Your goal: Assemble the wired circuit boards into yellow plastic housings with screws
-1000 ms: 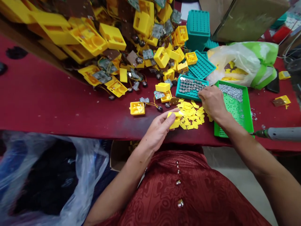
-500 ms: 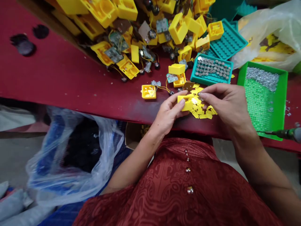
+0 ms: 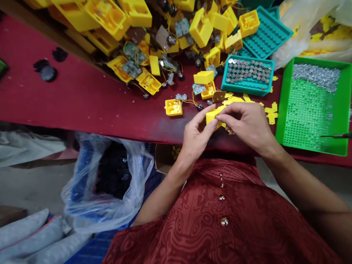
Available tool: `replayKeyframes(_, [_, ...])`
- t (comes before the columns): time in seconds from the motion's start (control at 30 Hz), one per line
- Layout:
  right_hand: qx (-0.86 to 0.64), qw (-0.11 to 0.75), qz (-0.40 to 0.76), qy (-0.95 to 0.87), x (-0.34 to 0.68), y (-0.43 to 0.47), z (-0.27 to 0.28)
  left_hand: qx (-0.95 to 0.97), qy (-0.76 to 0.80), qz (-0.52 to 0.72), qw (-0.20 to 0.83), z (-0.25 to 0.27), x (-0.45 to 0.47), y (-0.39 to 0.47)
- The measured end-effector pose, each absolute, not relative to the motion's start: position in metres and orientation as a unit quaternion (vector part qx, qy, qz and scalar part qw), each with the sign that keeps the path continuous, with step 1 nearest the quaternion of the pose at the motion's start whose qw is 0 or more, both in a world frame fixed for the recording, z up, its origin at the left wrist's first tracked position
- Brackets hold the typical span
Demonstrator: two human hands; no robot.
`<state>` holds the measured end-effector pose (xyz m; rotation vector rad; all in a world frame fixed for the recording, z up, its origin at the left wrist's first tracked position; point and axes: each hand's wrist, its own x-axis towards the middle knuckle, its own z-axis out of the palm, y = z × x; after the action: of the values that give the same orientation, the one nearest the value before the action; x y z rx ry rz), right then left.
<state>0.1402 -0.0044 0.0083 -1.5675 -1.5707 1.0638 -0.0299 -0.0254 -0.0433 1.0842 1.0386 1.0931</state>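
Observation:
My left hand (image 3: 195,135) grips a small yellow plastic case (image 3: 211,115) between thumb and fingers above the table's front edge. The thumb and fingers of my right hand (image 3: 246,123) are pinched together against the case's right side; whatever lies between them is hidden. Thin yellow plastic tabs (image 3: 233,99) lie in a loose pile behind and under the hands. A teal tray (image 3: 249,91) of silver button cells stands just behind the pile. Left of my hands sits an open yellow case (image 3: 173,107), wired to a grey part (image 3: 181,96) and a small round black part (image 3: 199,107).
Many yellow cases (image 3: 202,27) with wired parts are heaped at the back. On the right, a green basket (image 3: 280,121) holds small silver screws, with a screwdriver tip (image 3: 334,136) over it. Below the table at left stands a plastic-lined blue crate (image 3: 79,183).
My right hand has moved left, bringing its pinched fingers from beside the yellow case onto it. The small shiny piece in them is now hidden. The camera view has shifted slightly.

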Motion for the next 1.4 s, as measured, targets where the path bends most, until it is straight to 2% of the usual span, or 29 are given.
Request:
replayKeyframes(0.17, [-0.54, 0.448, 0.538, -0.468, 0.161, -0.01, -0.012, 0.338, 0.459, 0.443, 0.692, -0.035, -0.025, -0.022])
replayKeyframes(0.47, [-0.52, 0.461, 0.54, -0.475, 0.152, -0.012, -0.007, 0.336, 0.442, 0.443, 0.704, -0.035, -0.017, -0.021])
replayKeyframes(0.7, [-0.605, 0.401, 0.352, -0.591, 0.141, -0.008, -0.002, 0.39, 0.421, 0.446, 0.687, -0.033, -0.016, -0.026])
replayKeyframes(0.8, [-0.582, 0.374, 0.383, -0.612, 0.15, -0.006, -0.001, 0.353, 0.412, 0.425, 0.725, -0.03, -0.017, -0.025])
replayKeyframes(0.9, [-0.583, 0.412, 0.381, -0.588, 0.169, -0.001, 0.002, 0.321, 0.42, 0.415, 0.741, -0.029, -0.017, -0.022])
replayKeyframes(1.0, [-0.636, 0.482, 0.237, -0.554, 0.194, 0.009, 0.004, 0.324, 0.441, 0.415, 0.726, -0.026, -0.019, -0.018])
replayKeyframes(1.07, [-0.676, 0.49, 0.138, -0.534, 0.211, 0.019, 0.005, 0.332, 0.465, 0.417, 0.706, -0.023, -0.022, -0.014])
replayKeyframes(1.17, [-0.738, 0.422, 0.061, -0.522, 0.231, 0.032, 0.004, 0.323, 0.481, 0.437, 0.688, -0.02, -0.028, -0.008])
replayKeyframes(1.3, [-0.766, 0.283, 0.058, -0.575, 0.24, 0.039, -0.003, 0.32, 0.477, 0.452, 0.683, -0.017, -0.032, -0.004])
replayKeyframes(1.4, [-0.729, 0.236, 0.063, -0.639, 0.238, 0.04, -0.015, 0.331, 0.482, 0.439, 0.682, -0.017, -0.033, -0.004])
